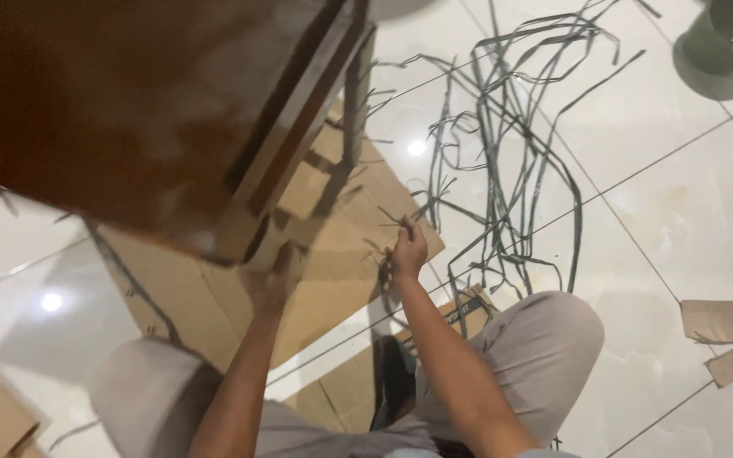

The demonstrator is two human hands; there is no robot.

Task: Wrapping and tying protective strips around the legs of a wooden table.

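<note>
A large reddish-brown wooden panel (129, 110) tilts over flattened brown cardboard (332, 246) on the white tiled floor (680, 212). The left hand (269, 284) props the panel's lower edge, its grip closed on that edge. The right hand (409, 248) pinches thin grey plastic straps (502, 136), which sprawl across the floor.

**One head-worn view, looking steeply down**

A single camera sits on the person's head and faces almost straight down — knees at six o'clock, tiled floor (689, 212) stretching to twelve and three. It is close: the wooden furniture piece (129, 102) looms blurred at eleven o'clock — no second view.
</note>
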